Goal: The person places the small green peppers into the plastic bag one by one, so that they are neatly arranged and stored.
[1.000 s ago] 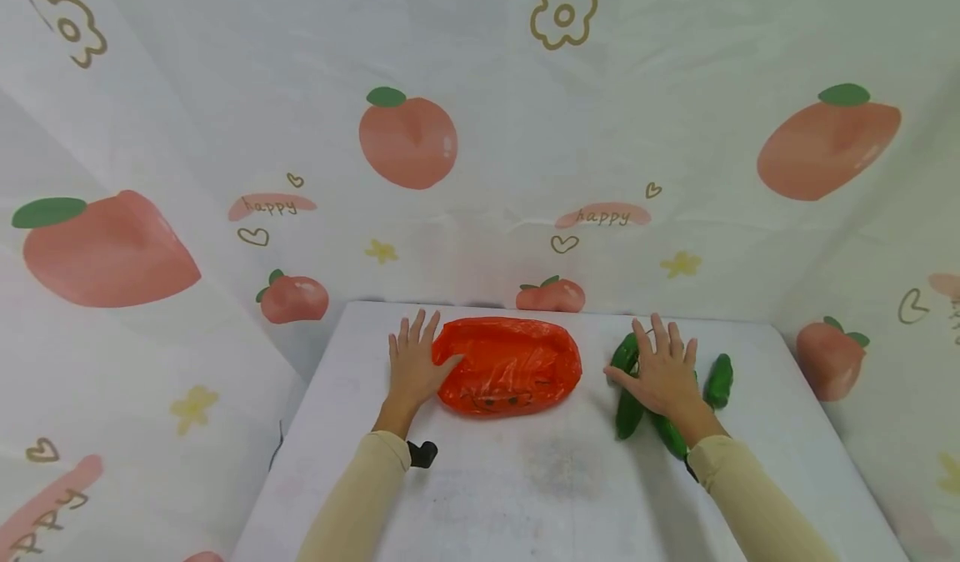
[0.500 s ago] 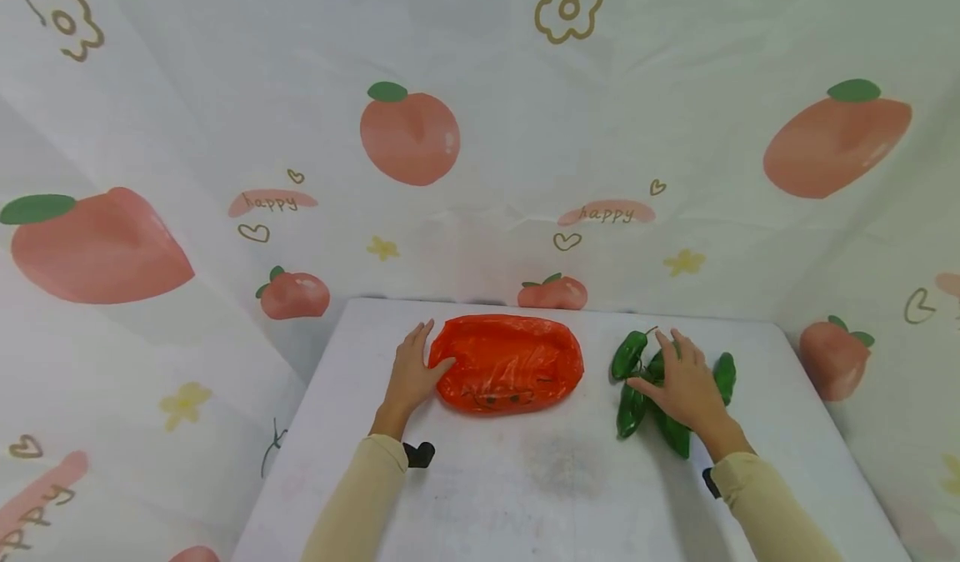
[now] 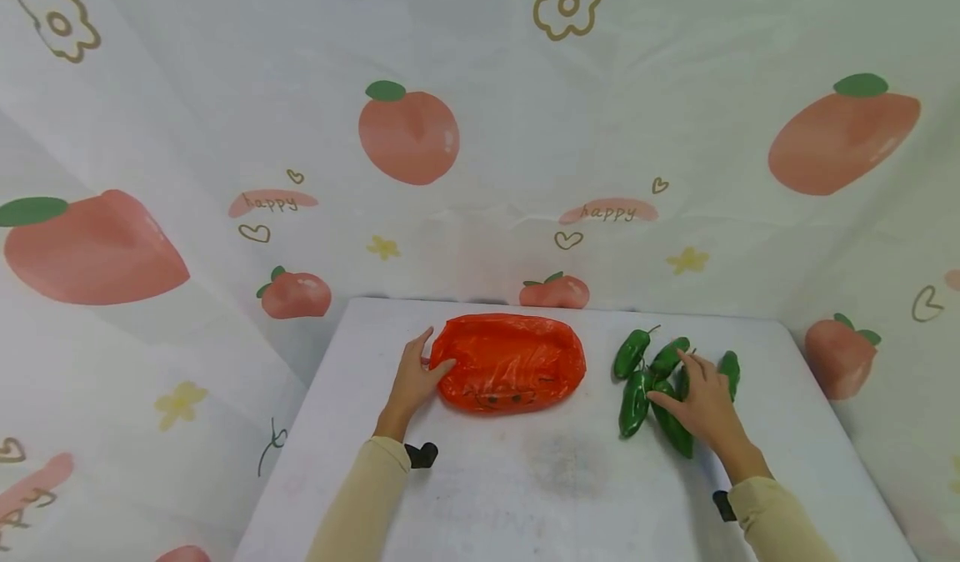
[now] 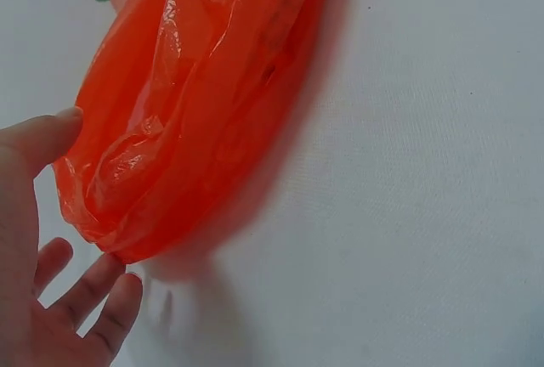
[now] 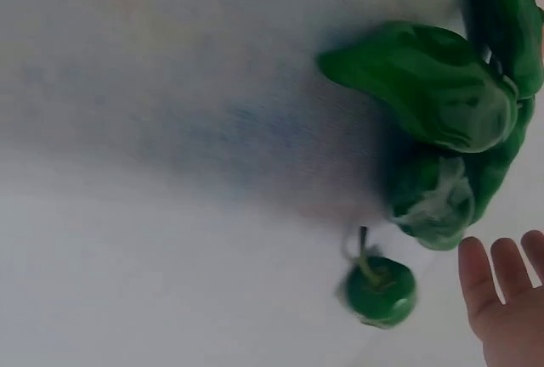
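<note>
A red plastic bag (image 3: 510,362) with a printed smiling face lies spread in an oval toward the back of the table. At its left end is my left hand (image 3: 411,385), fingers loosely bent. The left wrist view shows the thumb (image 4: 59,133) right at the bag's edge and the fingertips close by its end. Several green peppers (image 3: 634,403) are grouped on the right. Over their right side hovers my right hand (image 3: 707,405), relaxed, with nothing in its grasp. A single pepper (image 5: 381,292) lies apart from the group in the right wrist view.
The white table (image 3: 510,495) has a greyish smudge in front of the bag. A white curtain (image 3: 480,228) printed with peaches rises behind it and along both sides. A black wrist strap part (image 3: 422,455) juts from the left sleeve.
My right hand has drawn back toward the right, uncovering more peppers. My left hand has turned slightly and its fingers have bent more at the bag's left end.
</note>
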`<state>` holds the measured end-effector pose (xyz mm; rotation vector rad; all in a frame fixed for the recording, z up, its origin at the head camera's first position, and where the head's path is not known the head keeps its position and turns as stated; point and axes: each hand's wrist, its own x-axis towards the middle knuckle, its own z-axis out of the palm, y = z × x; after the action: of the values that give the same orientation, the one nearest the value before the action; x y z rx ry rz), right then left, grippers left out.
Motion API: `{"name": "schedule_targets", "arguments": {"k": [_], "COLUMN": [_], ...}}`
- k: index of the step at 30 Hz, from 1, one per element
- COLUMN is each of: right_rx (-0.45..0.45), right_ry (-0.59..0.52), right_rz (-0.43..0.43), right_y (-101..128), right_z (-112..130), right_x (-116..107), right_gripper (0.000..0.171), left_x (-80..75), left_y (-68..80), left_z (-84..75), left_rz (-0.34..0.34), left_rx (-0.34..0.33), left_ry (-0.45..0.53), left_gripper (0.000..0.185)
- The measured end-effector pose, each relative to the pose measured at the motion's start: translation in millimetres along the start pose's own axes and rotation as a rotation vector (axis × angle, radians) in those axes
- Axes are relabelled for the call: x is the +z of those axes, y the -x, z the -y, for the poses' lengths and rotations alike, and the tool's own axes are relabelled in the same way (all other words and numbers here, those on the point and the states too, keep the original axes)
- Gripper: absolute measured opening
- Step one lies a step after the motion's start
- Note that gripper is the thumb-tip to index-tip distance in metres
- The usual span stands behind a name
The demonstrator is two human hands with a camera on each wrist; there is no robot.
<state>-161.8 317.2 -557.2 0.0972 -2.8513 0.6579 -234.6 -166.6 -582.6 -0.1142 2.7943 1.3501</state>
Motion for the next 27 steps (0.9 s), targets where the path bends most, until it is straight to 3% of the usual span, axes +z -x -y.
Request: {"name": "schedule_targets", "arguments": {"k": [8,17,27], "right_rx": [0.050,0.174,0.224], "right_ry": [-0.036,-0.110,-0.100], "right_rz": [-0.051,0.037,0.075], "right_y": [11.7,26.4,32.4], "right_z": [-7.4,-10.0,-11.4], "right_x": [8.3,15.7,22.2], "right_gripper": [0.089,0.083,0.077], "left_x": [5.9,10.5,13.3], "left_y": [-1.4,0.0,-2.1], "left_z": [6.5,9.1,20.1], "left_rz": [-0.018,-0.001,-0.022], "left_rx": [-0.054,-0.084,-0.093], "left_ry": [0.076,0.146,0.310], "left_gripper": [0.076,0.071,0.059]}}
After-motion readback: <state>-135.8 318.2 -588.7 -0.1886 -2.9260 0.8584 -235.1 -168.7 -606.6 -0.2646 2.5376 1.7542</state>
